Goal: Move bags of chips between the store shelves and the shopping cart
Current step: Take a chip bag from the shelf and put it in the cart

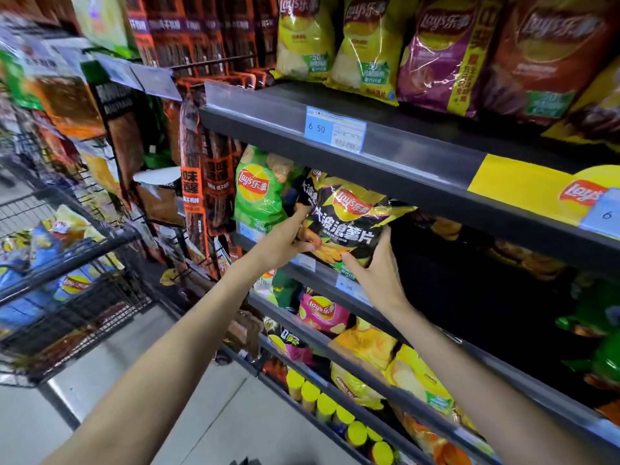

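At about 9 o'clock in the view stands the black wire shopping cart (77, 250). It carries several blue and yellow chip bags (40, 243); I cannot count them exactly because they are blurred.

Toward the centre, the left hand (285, 238) reaches up from 7 o'clock with the forearm almost straight. Its fingers are curled around the left edge of the black foil chip bag with yellow logo (349, 219), and the thumb presses on the front of it. From this hand the bag lies at about 2 o'clock. The bag is tilted and sits at the front edge of the dark grey middle shelf (322, 270), partly under the shelf above. Just beside it, at its 9 o'clock, stands one green chip bag (258, 193).

The right hand (379, 266) comes from 5 o'clock with the wrist bent back. Its fingers are spread and fairly straight, and they lie flat against the lower right part of the black bag, which is at 11 o'clock from this hand; the thumb rises along the bag's right side.

On the top shelf (268, 119) I count two yellow chip bags (335, 45), then one purple bag (439, 52) and one red-brown bag (543, 55) to the right. One blue price tag reading 6 50 (333, 129) sits on its front edge.
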Demonstrator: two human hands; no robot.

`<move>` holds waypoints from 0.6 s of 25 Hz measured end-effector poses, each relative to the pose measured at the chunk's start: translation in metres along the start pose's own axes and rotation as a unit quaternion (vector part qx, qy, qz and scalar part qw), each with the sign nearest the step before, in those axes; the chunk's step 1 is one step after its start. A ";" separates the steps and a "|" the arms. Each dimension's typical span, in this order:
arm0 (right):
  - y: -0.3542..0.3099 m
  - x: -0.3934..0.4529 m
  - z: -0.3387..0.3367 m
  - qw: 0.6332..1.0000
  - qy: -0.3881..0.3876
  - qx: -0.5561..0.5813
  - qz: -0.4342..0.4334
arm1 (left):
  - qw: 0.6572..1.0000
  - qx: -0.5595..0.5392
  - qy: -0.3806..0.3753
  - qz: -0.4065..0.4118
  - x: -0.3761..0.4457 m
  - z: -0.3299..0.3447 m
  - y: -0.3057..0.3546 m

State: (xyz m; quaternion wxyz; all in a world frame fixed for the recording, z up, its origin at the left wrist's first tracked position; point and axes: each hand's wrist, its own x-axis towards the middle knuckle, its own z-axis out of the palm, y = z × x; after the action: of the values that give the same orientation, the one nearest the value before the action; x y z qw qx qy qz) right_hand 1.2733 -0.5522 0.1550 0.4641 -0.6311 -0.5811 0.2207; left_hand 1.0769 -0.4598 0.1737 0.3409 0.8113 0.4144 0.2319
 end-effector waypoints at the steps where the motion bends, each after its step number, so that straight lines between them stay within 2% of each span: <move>1: 0.002 -0.002 -0.005 1.000 0.004 -0.006 -0.003 | 1.000 -0.011 -0.007 0.003 -0.001 0.003 0.004; 5: 0.009 -0.007 -0.015 1.000 -0.003 -0.026 -0.011 | 1.000 -0.018 -0.019 0.003 -0.010 0.014 0.011; 11: -0.013 0.008 0.009 0.996 -0.044 -0.062 -0.056 | 0.997 -0.050 0.057 -0.027 -0.026 -0.002 -0.003; 15: -0.021 0.028 0.026 0.997 -0.064 -0.039 -0.027 | 0.994 -0.053 0.087 -0.050 -0.014 -0.009 -0.012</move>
State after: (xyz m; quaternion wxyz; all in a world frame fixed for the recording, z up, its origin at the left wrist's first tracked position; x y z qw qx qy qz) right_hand 1.2472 -0.5191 0.1677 0.4068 -0.6175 -0.6346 0.2249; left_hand 1.0574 -0.4627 0.1692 0.3571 0.7470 0.4700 0.3060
